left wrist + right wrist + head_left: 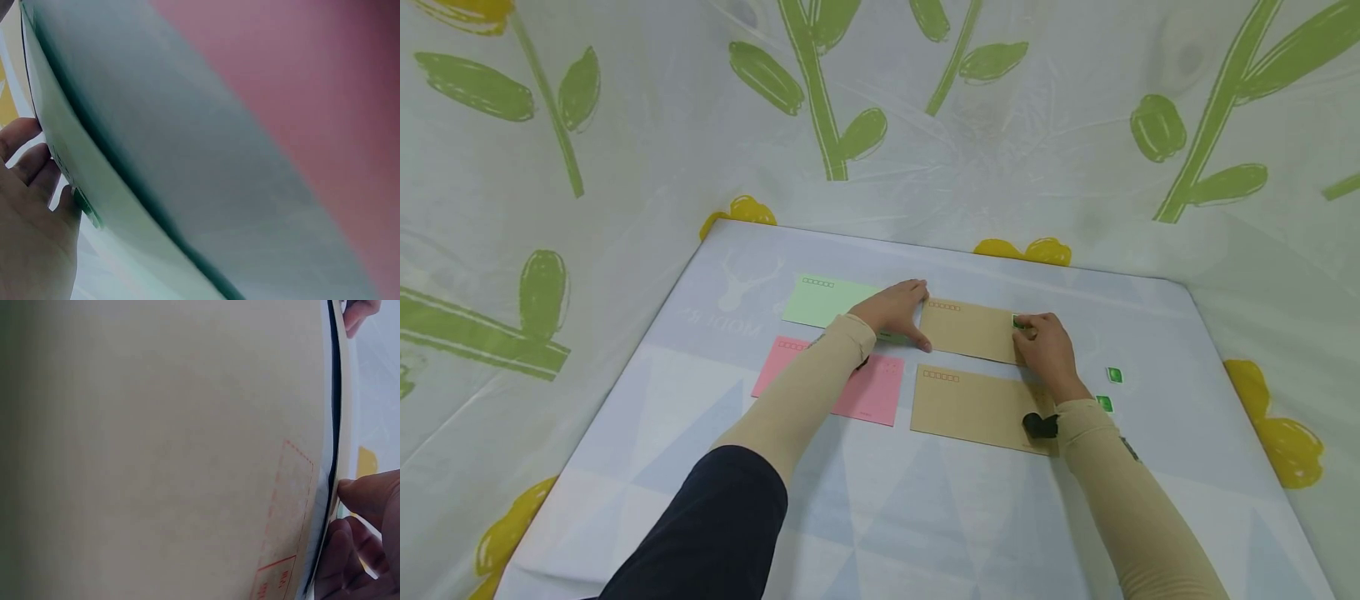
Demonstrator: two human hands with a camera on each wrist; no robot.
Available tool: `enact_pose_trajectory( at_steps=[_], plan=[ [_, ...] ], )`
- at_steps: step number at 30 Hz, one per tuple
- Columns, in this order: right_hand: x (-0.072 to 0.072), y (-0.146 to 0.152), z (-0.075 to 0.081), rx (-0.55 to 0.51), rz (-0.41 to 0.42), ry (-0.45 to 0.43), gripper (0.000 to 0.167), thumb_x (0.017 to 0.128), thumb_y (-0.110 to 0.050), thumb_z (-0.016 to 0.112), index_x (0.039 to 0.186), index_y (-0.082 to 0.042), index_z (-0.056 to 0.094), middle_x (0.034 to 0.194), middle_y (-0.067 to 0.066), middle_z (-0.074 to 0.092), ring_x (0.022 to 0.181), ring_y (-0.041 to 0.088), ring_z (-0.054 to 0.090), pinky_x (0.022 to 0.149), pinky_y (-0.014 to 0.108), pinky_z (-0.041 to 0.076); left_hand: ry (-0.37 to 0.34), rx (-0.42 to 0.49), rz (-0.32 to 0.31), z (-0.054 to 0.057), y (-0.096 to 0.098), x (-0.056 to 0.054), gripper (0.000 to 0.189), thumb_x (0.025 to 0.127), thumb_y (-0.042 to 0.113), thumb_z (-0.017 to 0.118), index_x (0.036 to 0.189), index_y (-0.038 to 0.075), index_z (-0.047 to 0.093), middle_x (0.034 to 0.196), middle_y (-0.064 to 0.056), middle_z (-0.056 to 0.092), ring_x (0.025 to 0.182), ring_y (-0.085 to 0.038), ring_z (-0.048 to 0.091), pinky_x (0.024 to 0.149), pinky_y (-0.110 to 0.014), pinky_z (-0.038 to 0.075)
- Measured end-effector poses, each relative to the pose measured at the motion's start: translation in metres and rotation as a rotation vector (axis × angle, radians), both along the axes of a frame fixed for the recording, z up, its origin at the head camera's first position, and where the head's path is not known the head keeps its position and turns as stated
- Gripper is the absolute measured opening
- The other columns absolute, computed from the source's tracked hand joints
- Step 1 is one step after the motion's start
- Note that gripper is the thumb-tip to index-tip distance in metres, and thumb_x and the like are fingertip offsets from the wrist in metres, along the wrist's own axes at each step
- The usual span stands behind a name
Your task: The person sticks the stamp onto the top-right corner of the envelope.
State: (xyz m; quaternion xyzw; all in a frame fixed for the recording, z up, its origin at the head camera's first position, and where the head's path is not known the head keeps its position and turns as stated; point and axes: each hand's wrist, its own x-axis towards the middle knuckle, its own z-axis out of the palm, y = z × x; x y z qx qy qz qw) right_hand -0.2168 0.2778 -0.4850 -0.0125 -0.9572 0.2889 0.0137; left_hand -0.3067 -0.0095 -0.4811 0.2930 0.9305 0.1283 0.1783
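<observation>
My right hand (1051,350) pinches a small green stamp (1018,322) at the upper right corner of the far brown envelope (968,327). In the right wrist view, the thumb (359,490) and curled fingers are beyond the near envelope's edge; the stamp cannot be made out there. Spread apart, the fingers and thumb of my left hand (895,310) rest by the far brown envelope's left edge, over the right part of a light green envelope (823,302). A dark green piece (87,209) shows on that envelope's edge in the left wrist view.
A pink envelope (872,396) lies nearer, partly under my left forearm. Beside it is another brown envelope (962,408), with a black wrist device (1040,426) above its right end. Two loose green stamps (1114,375) lie right of my right hand. Patterned cloth surrounds the table.
</observation>
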Motion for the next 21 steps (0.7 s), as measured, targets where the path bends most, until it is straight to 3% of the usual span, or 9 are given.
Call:
enact_pose_trajectory(
  at_steps=[13, 21],
  plan=[
    [-0.001, 0.001, 0.003, -0.017, -0.016, -0.013, 0.044, 0.102, -0.015, 0.055, 0.141, 0.006, 0.053, 0.127, 0.027, 0.05, 0.108, 0.043, 0.057, 0.092, 0.056, 0.051, -0.006, -0.013, -0.016, 0.01, 0.001, 0.003, 0.113, 0.071, 0.065, 0.084, 0.155, 0.006, 0.036, 0.168, -0.012, 0.02, 0.155, -0.024, 0.017, 0.126, -0.033, 0.018],
    [0.0, 0.0, 0.003, -0.024, -0.023, -0.028, 0.05, 0.102, -0.014, 0.053, 0.147, 0.007, 0.044, 0.13, 0.028, 0.048, 0.109, 0.042, 0.055, 0.092, 0.056, 0.05, 0.002, -0.028, -0.04, 0.01, 0.001, 0.003, 0.117, 0.072, 0.066, 0.083, 0.157, 0.003, 0.031, 0.168, -0.013, 0.019, 0.155, -0.025, 0.017, 0.126, -0.032, 0.018]
  ],
)
